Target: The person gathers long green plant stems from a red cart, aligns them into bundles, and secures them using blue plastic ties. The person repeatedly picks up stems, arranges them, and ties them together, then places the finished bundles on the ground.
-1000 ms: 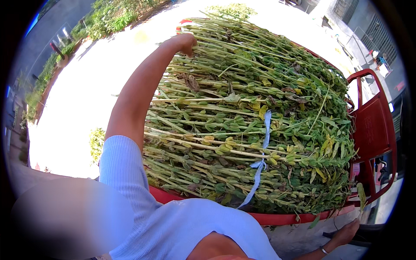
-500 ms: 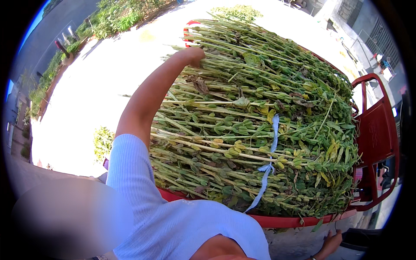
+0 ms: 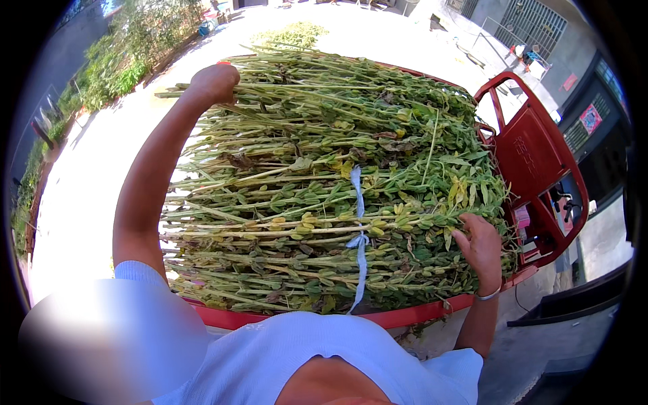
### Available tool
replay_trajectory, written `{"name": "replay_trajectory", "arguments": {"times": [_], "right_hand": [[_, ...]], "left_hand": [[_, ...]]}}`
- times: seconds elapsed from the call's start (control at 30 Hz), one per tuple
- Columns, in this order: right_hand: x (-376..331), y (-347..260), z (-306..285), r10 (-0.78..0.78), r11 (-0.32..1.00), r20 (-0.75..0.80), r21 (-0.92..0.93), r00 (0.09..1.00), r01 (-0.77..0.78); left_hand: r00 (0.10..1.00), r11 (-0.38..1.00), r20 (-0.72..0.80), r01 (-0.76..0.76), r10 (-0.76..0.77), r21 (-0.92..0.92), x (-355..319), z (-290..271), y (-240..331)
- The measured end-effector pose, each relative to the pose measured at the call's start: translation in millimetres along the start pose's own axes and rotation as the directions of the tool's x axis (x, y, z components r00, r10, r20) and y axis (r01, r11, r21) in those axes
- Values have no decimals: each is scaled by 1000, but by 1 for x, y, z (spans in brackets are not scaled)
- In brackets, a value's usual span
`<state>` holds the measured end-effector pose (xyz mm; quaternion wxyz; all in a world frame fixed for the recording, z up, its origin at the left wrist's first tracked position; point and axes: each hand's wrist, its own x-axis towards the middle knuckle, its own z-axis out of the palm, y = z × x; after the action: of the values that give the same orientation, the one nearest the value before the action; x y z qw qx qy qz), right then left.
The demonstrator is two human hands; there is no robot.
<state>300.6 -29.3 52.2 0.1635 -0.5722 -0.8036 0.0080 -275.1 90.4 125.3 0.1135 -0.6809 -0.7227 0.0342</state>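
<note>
A thick pile of cut sesame stalks (image 3: pixel 304 192), green with pods and drying leaves, lies in the red-edged cargo bed. Bare stems point left and leafy tops point right. At the far left, my left hand (image 3: pixel 216 82) is closed around stem ends on the top of the pile; its fingertips are partly hidden. Over the leafy tops at the near right, my right hand (image 3: pixel 482 250) is open, thumb and fingers apart, with nothing held. A pale blue cloth strip (image 3: pixel 360 256) runs across the nearer stalks, knotted in the middle.
The bed's red near rim (image 3: pixel 418 315) passes in front of my body. At right stands a red metal frame panel (image 3: pixel 536 158). More cut plants (image 3: pixel 297 34) lie on the bright ground beyond, with green shrubs (image 3: pixel 131 74) at far left and a building behind at right.
My right hand has risen from below the near rim to above the leafy tops. My left hand still grips stems at the far left. The whole view has shifted, showing more of the right side.
</note>
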Motion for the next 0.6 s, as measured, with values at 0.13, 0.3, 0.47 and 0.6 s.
{"name": "replay_trajectory", "arguments": {"times": [0.13, 0.3, 0.47, 0.6], "right_hand": [[26, -6, 1, -67, 998, 5, -13, 998, 68], [85, -4, 15, -138, 989, -138, -66, 981, 130], [175, -3, 62, -180, 983, -479, -121, 859, 139], [225, -13, 82, -138, 988, -576, -24, 806, 152]], "left_hand": [[879, 965, -464, 15, 113, 263, -9, -81, 38], [409, 771, -694, -35, 592, 636, -41, -173, 86], [745, 848, -558, -21, 366, 529, -78, -188, 92], [726, 852, -568, -47, 388, 522, -110, -190, 86]]}}
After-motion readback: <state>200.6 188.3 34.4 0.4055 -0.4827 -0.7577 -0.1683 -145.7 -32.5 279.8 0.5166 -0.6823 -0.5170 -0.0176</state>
